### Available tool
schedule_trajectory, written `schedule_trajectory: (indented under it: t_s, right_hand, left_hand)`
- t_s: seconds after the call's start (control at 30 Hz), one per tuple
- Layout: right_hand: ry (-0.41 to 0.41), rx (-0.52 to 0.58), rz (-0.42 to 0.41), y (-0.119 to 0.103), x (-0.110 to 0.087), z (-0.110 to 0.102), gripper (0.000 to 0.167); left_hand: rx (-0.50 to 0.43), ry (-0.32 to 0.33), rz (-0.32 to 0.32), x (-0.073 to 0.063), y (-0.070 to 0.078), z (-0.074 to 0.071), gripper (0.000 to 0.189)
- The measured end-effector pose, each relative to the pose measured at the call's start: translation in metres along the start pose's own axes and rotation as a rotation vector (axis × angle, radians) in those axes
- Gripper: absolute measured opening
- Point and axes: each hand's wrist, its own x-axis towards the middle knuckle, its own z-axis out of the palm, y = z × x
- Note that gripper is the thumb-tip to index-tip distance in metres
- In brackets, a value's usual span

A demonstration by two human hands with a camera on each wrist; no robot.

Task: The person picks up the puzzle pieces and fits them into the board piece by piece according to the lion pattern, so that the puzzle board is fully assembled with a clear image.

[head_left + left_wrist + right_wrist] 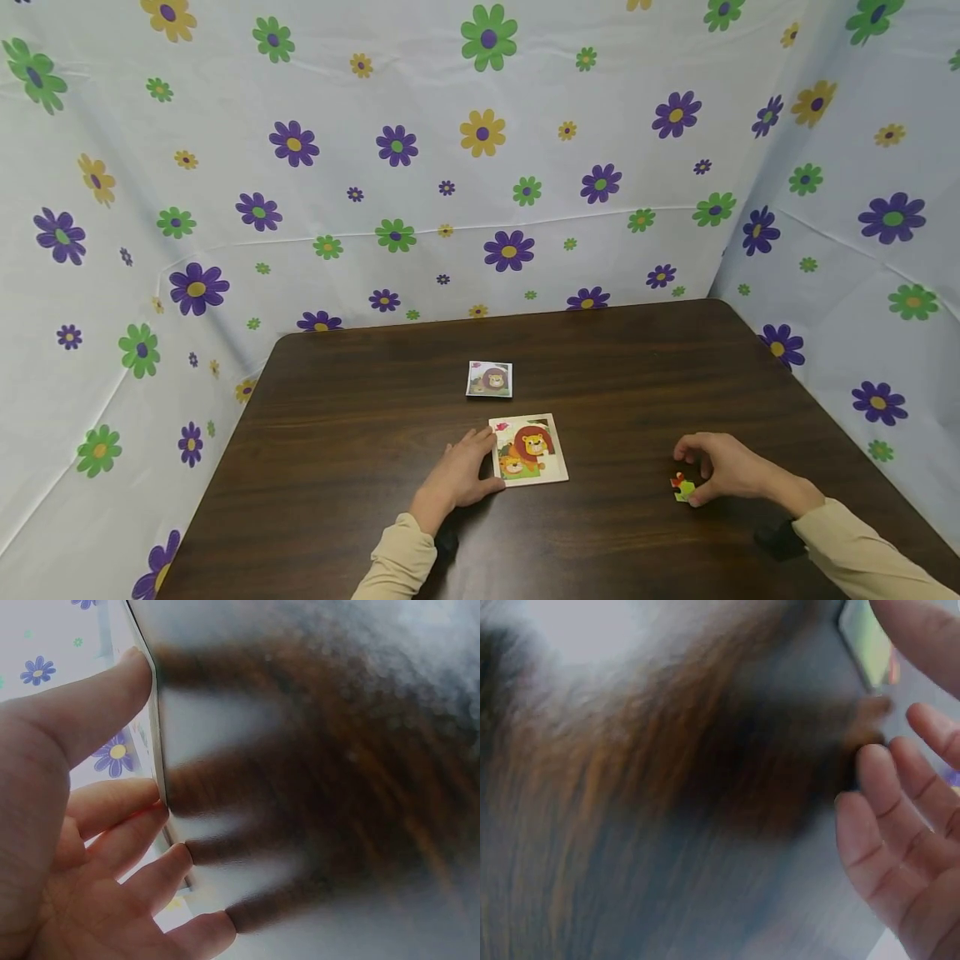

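A square wooden puzzle board (525, 454) with a lion picture lies on the brown table. Bare pale wood shows at its lower right. My left hand (461, 477) rests along the board's left side, thumb at the lower corner and fingertips at the edge; the left wrist view has thumb and fingers (112, 802) touching that edge. Well to the right, my right hand (723, 467) arches over a green and red puzzle piece (683, 488). Its thumb is right at the piece, the other fingers apart from it. In the right wrist view the piece (871, 645) is partly out of frame.
Behind the board lies a small picture card (490, 380) with the same lion. The dark wood table (360, 417) has rounded far corners. A white curtain (420, 83) with green, purple and yellow flowers hangs at the back and both sides.
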Motion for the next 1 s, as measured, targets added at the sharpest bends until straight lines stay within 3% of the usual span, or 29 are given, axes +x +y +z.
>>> schedule_trajectory:
  t_s: [0.23,0.4,0.53,0.7,1.0]
  right_hand:
    - [-0.013,-0.005,-0.016,0.002,0.004,0.004,0.044]
    - [-0.012,-0.038,0.020,0.000,0.009,0.005,0.033]
    - [-0.003,-0.047,0.036,-0.002,0.011,0.005,0.035]
    - [0.053,-0.100,0.037,-0.005,0.013,0.008,0.038]
    - [0.140,-0.075,-0.016,-0.009,0.027,0.012,0.034]
  left_hand:
    - [-0.006,-0.001,0.003,0.000,0.000,0.001,0.067]
    - [-0.011,0.001,0.003,0.001,-0.001,0.001,0.067]
    - [-0.005,-0.001,-0.002,0.001,-0.002,0.001,0.067]
    - [-0.001,-0.005,-0.005,0.001,0.000,0.001,0.067]
    - [-0.003,-0.005,0.000,0.000,0.000,-0.001,0.068]
